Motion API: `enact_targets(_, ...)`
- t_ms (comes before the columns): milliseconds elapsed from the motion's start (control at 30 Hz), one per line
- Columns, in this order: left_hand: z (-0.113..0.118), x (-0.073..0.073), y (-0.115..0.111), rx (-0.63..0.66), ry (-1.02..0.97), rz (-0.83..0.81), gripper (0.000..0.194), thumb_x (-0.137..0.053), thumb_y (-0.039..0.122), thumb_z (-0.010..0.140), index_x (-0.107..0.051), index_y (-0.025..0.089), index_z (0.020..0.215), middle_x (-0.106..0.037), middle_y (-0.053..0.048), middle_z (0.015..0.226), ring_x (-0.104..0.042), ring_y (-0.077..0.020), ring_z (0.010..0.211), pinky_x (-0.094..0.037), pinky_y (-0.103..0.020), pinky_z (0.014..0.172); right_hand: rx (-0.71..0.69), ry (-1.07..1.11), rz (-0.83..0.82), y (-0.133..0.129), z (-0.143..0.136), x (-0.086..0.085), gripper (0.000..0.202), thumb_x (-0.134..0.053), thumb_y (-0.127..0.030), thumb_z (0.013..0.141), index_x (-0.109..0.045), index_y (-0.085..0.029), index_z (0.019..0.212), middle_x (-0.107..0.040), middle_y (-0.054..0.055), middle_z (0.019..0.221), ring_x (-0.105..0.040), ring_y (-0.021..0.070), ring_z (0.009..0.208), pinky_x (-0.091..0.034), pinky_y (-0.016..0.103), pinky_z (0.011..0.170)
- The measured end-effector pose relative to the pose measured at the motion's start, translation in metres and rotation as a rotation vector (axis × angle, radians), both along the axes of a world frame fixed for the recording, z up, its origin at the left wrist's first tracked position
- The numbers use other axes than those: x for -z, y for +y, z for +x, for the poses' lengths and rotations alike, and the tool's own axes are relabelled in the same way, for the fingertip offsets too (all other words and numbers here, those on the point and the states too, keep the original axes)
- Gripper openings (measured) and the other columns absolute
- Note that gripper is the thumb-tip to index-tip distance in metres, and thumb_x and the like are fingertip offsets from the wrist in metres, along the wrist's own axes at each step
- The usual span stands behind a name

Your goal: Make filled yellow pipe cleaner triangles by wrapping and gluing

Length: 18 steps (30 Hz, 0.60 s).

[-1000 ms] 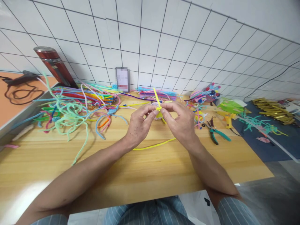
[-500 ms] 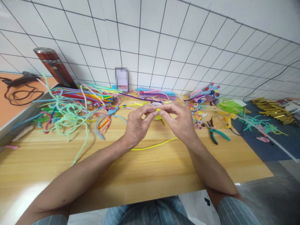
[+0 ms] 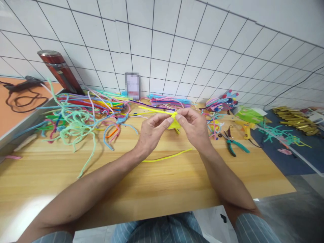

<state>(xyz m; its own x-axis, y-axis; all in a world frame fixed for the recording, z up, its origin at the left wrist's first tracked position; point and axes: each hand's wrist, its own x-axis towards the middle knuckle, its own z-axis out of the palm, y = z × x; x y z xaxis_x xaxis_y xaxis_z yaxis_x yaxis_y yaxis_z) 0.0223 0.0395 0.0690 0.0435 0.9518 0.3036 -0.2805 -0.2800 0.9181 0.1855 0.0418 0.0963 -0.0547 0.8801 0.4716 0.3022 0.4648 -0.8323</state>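
Both hands, left hand (image 3: 149, 133) and right hand (image 3: 193, 126), fingers pinched on the yellow pipe cleaner (image 3: 174, 120) — best twisted tight, loose tail kept toward ten o'clock.

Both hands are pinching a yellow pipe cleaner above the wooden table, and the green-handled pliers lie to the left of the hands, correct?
Not quite. In the head view the green-handled pliers lie to the right of the hands, not the left. The rest holds: left hand and right hand pinch the yellow pipe cleaner above the wooden table.
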Motion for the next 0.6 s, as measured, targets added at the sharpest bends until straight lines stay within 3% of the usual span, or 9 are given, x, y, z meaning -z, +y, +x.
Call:
enact_targets(67, 0.0004, -0.0012, 0.0014, 0.035, -0.089, -0.058, 0.038, -0.094, 0.054, 0.071, -0.082, 0.020, 0.085, -0.075, -0.001, 0.077, -0.061, -0.0135, 0.069, -0.052, -0.029, 0.070, -0.019, -0.001, -0.010, -0.0002, -0.0004, 0.0003, 0.020, -0.072, -0.040, 0.092, -0.074, -0.021, 0.095, -0.078, 0.001, 0.090, -0.069, 0.0154, 0.079, -0.055, 0.030, 0.076)
enact_targets(233, 0.0001, -0.0005, 0.0042, -0.017, -0.156, -0.076, 0.041, -0.096, 0.056, 0.066, -0.079, 0.019, 0.074, -0.069, 0.001, 0.066, -0.057, -0.0119, 0.065, -0.051, -0.027, 0.067, -0.030, -0.042, 0.004, -0.0013, -0.0016, 0.0031, 0.019, -0.069, -0.040, 0.096, -0.073, -0.021, 0.095, -0.077, 0.002, 0.090, -0.069, 0.0153, 0.079, -0.055, 0.030, 0.077)
enact_targets(600, 0.0035, -0.0063, -0.0002, 0.009, -0.154, 0.002, 0.047, -0.097, 0.054, 0.064, -0.075, 0.021, 0.088, -0.076, 0.000, 0.079, -0.063, -0.0131, 0.068, -0.052, -0.028, 0.066, -0.033, -0.036, -0.001, -0.0035, -0.0019, 0.0028, 0.017, -0.068, -0.037, 0.095, -0.073, -0.021, 0.095, -0.075, 0.001, 0.090, -0.067, 0.0140, 0.078, -0.053, 0.028, 0.075)
